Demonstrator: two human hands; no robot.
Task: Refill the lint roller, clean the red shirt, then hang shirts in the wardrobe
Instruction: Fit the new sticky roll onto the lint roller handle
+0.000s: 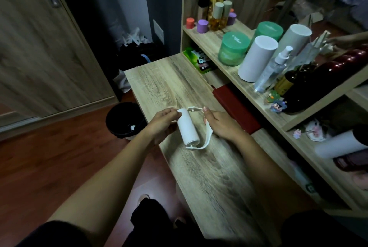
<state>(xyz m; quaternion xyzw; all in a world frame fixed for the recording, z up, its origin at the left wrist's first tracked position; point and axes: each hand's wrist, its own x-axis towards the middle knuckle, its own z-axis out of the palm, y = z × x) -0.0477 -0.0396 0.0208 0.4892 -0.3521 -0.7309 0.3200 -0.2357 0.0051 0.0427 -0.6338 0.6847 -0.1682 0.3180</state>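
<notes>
The white roll (188, 127) sits over the middle of the wooden desk (209, 167), its far end up near the fingertips and its near end seated on the lint roller frame (207, 137), a white band that loops under the roll, up its right side and hooks over the far end. The left hand (161, 122) wraps the roll from the left, fingers curled shut on it. The right hand (219, 123) closes on the frame's band, thumb tip at the far hook. Just right of that hand a dark red case (237, 107) lies at the desk's right edge. Left of the desk a black bin (124, 120) stands on the red-brown floor. On the shelf (256, 95) to the right stand a white cylinder (256, 59), green jars (233, 48), a spray bottle (272, 69) and purple caps (202, 26). A wardrobe door (39, 47) fills the far left
</notes>
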